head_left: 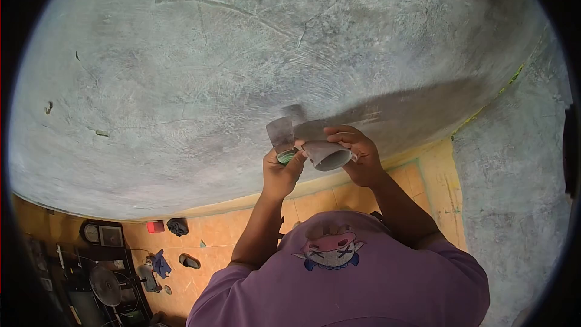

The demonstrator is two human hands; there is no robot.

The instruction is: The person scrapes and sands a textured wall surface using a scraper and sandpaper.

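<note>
In front of a grey plastered wall, both my hands are raised close together. My left hand is closed around a scraper with a wide, flat grey blade pointing up; a green part shows at its base inside my fingers. My right hand is wrapped round the far side and right end of a whitish cup, tilted so that its open mouth faces me. The tips of my left thumb and forefinger are at the cup's left side. What the cup holds, if anything, I cannot make out.
Cracks and small holes mark the wall, and a yellow-edged corner is at the right. On the orange tiled floor lie a sandal, a red box and blue cloth. A fan stands lower left beside dark shelves.
</note>
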